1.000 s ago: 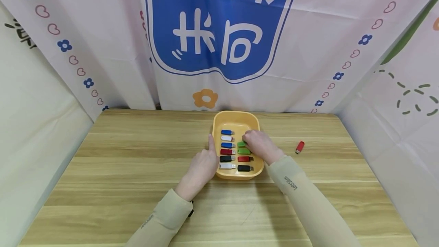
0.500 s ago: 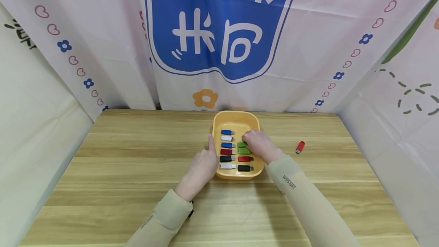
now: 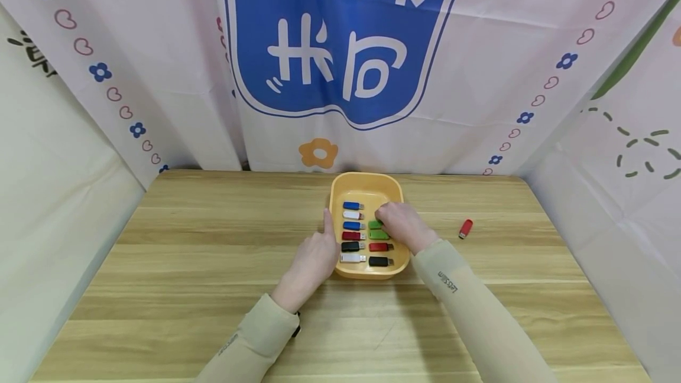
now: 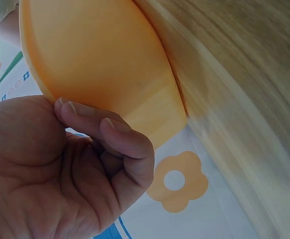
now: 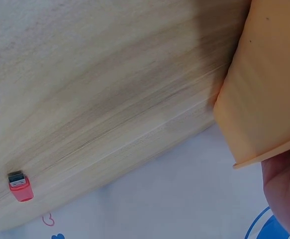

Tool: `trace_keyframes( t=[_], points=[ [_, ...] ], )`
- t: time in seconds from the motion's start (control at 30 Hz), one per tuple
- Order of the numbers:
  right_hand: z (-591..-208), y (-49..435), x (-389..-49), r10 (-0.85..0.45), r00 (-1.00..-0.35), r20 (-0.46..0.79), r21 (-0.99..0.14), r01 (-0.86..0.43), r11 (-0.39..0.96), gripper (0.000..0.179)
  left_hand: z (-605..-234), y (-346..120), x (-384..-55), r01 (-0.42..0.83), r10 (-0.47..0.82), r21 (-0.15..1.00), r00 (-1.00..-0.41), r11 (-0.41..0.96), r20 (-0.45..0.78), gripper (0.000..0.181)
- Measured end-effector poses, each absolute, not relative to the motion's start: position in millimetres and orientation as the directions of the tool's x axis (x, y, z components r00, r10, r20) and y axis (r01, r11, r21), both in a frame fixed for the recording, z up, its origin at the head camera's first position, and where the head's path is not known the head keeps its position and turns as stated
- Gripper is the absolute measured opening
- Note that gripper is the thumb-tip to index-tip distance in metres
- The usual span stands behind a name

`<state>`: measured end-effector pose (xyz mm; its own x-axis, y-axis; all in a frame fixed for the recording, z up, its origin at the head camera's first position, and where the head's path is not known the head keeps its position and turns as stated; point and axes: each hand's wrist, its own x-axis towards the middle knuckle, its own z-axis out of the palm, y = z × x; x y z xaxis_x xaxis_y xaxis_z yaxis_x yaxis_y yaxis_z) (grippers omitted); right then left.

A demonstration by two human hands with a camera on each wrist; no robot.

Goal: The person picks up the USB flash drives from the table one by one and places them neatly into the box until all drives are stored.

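Note:
A yellow plastic basin (image 3: 367, 182) stands at the back middle of the table. Inside lie USB sticks in two columns; the left column runs from a blue stick (image 3: 352, 205) down to a white one (image 3: 351, 258). My left hand (image 3: 316, 253) holds the basin's left rim, index finger stretched along it; the left wrist view has its other fingers curled against the outer wall. My right hand (image 3: 405, 224) reaches over the right rim and pinches a green USB stick (image 3: 375, 224), partly covered by its fingers. Just below lie another green stick (image 3: 378, 234), a red one (image 3: 379, 247) and a black one (image 3: 379, 261).
A single red USB stick (image 3: 465, 229) lies on the wooden table (image 3: 213, 253) right of the basin. Printed white cloth (image 3: 452, 140) hangs behind the table's back edge and along both sides.

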<state>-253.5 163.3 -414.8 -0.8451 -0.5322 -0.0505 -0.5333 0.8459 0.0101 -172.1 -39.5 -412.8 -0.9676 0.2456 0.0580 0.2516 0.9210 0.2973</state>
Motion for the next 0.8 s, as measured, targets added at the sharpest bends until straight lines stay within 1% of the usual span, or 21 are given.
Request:
trace_keyframes(
  t=[0.2, 0.3, 0.5, 0.63, 0.8],
  points=[
    [-414, 165, -254, -0.522, -0.849, -0.083, -0.027, -0.522, 0.853, 0.008, -413, -39, -171, 0.255, 0.246, 0.301, -0.967, 0.919, 0.068, 0.076],
    [-413, 166, -254, -0.528, -0.846, -0.077, -0.049, -0.525, 0.849, 0.008, -414, -38, -171, 0.255, 0.244, 0.304, -0.967, 0.918, 0.075, 0.075],
    [-413, 171, -253, -0.555, -0.832, 0.013, -0.071, -0.554, 0.829, 0.006, -414, -38, -172, 0.239, 0.232, 0.316, -0.971, 0.918, 0.059, 0.075],
    [-414, 174, -252, -0.552, -0.830, 0.078, -0.110, -0.557, 0.823, 0.009, -414, -38, -172, 0.225, 0.225, 0.321, -0.974, 0.920, 0.039, 0.076],
    [-414, 176, -251, -0.536, -0.827, 0.168, -0.159, -0.559, 0.814, 0.010, -413, -38, -172, 0.226, 0.223, 0.320, -0.974, 0.920, 0.046, 0.076]
  ],
)
